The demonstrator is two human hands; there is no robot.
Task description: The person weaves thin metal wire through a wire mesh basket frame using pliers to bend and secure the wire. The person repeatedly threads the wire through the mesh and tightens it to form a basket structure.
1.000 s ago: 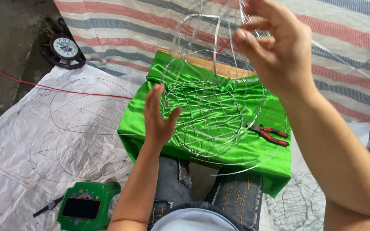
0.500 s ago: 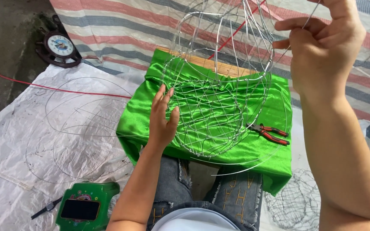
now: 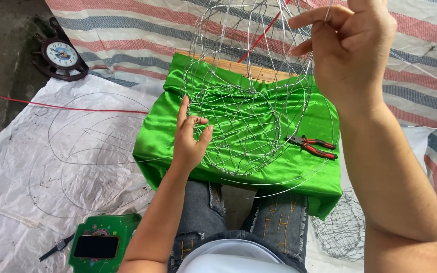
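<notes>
The left hand (image 3: 190, 144) pinches the wire frame (image 3: 249, 101) low to steady it over the green cloth (image 3: 309, 167); the right hand (image 3: 352, 50) grips a strand up top, pliers (image 3: 312, 146) waiting near the cloth's right edge.

Green box (image 3: 108, 237), near left on white plastic sheet (image 3: 21, 202), rectangular w/ rounded corners, lid decorated. Black phone (image 3: 96, 246) lies flat on it, screen dark, rectangular. Far left: round clock (image 3: 59, 55), white face, dark frame, on the ground.

cloth (image 3: 238, 131) – bright green | pliers (image 3: 313, 146) – red-black | tarp (image 3: 421, 65) – striped
</notes>
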